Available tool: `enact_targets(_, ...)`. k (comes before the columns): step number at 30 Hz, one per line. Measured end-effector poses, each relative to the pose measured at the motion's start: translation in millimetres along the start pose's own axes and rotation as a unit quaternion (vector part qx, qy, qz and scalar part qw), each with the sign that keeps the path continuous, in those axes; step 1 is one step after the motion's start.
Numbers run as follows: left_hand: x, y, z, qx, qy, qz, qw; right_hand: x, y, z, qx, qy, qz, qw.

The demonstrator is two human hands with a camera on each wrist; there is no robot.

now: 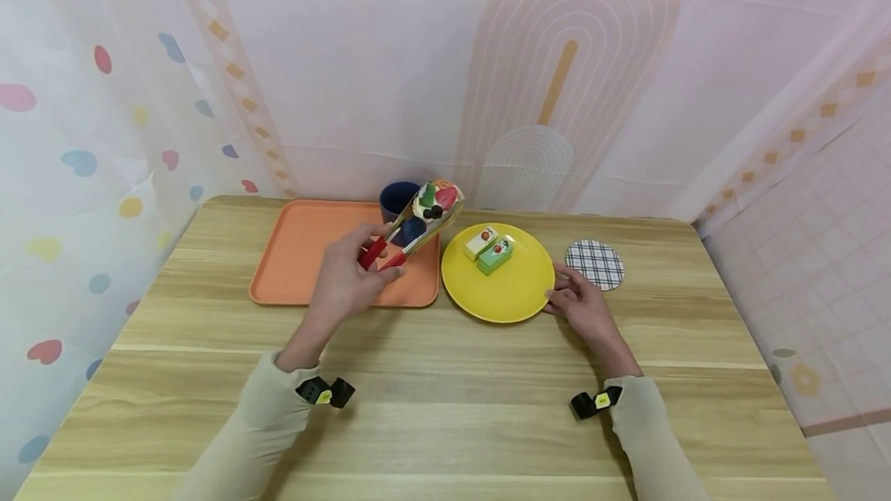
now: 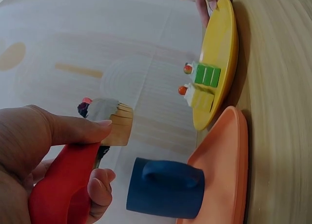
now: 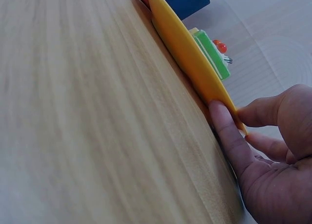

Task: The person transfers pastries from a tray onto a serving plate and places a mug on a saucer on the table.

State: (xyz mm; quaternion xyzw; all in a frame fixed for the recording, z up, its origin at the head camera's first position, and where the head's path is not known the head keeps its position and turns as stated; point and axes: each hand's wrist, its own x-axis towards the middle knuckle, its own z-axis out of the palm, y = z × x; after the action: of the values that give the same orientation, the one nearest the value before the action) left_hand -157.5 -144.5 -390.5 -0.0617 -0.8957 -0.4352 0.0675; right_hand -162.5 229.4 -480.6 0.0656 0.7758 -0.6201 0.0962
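My left hand (image 1: 341,273) grips red-handled tongs (image 1: 373,253), whose arms hold a toy cupcake (image 1: 437,202) topped with fruit. The cupcake is raised above the back right of the orange tray, in front of a dark blue mug (image 2: 165,190). Over at the yellow plate (image 1: 501,304), my right hand (image 1: 585,309) pinches the right rim, thumb on top and fingers beneath, as the right wrist view shows. Two toy cake slices lie side by side on the plate, a green one (image 1: 496,256) and a pale yellow one (image 1: 479,243).
The orange tray (image 1: 313,253) lies left of the plate, with the mug standing at its back right. A round checked coaster (image 1: 595,264) lies just right of the plate. Behind the wooden table (image 1: 445,408) hangs a patterned cloth (image 1: 376,60).
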Motion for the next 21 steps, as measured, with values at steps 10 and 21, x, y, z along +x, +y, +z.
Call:
enact_targets(10, -4.0, 10.5, 14.3, -0.007, -0.01, 0.009, 0.9999, -5.0, 0.1, -1.9, -0.003, 0.004, 0.016, 1.0)
enact_targets(21, -5.4, 24.7, 30.2, -0.021, -0.029, 0.011, 0.9993, 0.3, 2.7, 0.7, 0.007, 0.006, 0.007, 1.0)
